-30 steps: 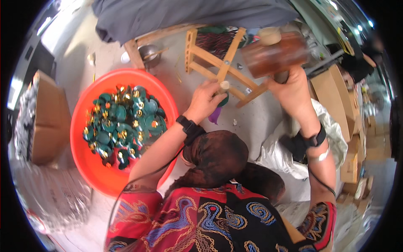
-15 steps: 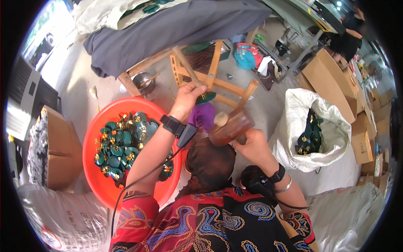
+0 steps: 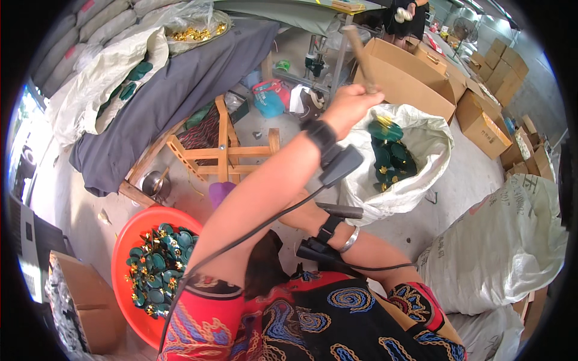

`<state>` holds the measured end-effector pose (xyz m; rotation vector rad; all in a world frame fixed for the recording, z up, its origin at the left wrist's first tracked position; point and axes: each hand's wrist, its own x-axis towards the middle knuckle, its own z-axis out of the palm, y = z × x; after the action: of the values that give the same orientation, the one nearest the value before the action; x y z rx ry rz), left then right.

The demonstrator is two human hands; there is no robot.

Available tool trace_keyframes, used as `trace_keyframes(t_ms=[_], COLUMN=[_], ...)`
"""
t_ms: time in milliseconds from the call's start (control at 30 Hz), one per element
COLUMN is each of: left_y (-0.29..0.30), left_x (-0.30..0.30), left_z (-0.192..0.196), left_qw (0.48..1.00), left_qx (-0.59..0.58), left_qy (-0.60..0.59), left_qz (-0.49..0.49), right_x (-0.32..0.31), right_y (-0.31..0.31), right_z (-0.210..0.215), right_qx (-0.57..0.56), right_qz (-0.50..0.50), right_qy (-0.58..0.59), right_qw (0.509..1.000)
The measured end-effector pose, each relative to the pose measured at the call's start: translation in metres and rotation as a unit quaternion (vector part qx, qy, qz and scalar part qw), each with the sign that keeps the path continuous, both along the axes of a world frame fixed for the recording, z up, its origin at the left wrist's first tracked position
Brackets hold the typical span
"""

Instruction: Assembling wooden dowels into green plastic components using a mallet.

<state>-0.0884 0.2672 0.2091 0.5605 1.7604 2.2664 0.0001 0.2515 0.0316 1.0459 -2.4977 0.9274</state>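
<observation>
My left hand [image 3: 351,107] reaches right over the white woven sack [image 3: 424,153], closed round a wooden stick [image 3: 360,60] that points up and away. Just under that hand, blurred, a green disc with gold trim [image 3: 385,128] sits apart from the fingers at the sack's mouth. Similar green discs [image 3: 394,161] lie inside. Behind my left forearm is my right hand [image 3: 296,212], mostly hidden. A dark mallet handle [image 3: 342,210] sticks out beside it; the mallet's head is covered. More green and gold pieces [image 3: 158,268] fill a red basin [image 3: 123,240] at the left.
A wooden folding stool [image 3: 223,147] and a metal pot [image 3: 155,185] stand ahead. A grey cloth [image 3: 174,90] drapes a bench with sacks on it. Cardboard boxes [image 3: 415,75] line the far right, where another person [image 3: 400,24] stands. Full sacks [image 3: 500,234] sit at my right.
My view turned right. My left hand swung from the stool side to over the sack, and the green disc left the stick. My right hand with the mallet dropped behind my left forearm.
</observation>
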Motion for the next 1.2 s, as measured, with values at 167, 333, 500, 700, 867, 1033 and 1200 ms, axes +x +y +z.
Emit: trace_keyframes(t_ms=[167, 333, 500, 700, 867, 1033, 1200], left_y=[-0.059, -0.244, -0.394, -0.367, -0.345, -0.357, -0.364], left_x=[-0.013, 0.035, 0.188, 0.261, 0.259, 0.256, 0.253], left_z=[-0.011, -0.075, -0.214, -0.365, -0.398, -0.417, -0.426], left_qw=[0.995, 0.943, 0.848, 0.799, 0.683, 0.657, 0.658], left_qx=[0.005, -0.199, -0.293, -0.192, -0.434, -0.504, -0.498], left_qy=[0.057, 0.116, -0.039, -0.181, -0.119, -0.080, -0.035], left_qz=[0.087, 0.241, 0.441, 0.541, 0.576, 0.555, 0.563], right_x=[0.002, -0.010, -0.012, -0.010, -0.008, -0.008, -0.007], right_y=[0.020, 0.035, 0.006, -0.010, -0.012, -0.009, -0.005], right_z=[0.028, 0.051, 0.040, 0.035, 0.034, 0.032, 0.031], right_qx=[0.131, 0.107, 0.081, 0.095, 0.135, 0.129, 0.126], right_qz=[-0.017, -0.054, -0.004, 0.006, -0.003, -0.009, -0.029], right_qy=[-0.088, -0.094, -0.157, -0.205, -0.241, -0.265, -0.253], right_qw=[0.987, 0.988, 0.984, 0.974, 0.961, 0.956, 0.959])
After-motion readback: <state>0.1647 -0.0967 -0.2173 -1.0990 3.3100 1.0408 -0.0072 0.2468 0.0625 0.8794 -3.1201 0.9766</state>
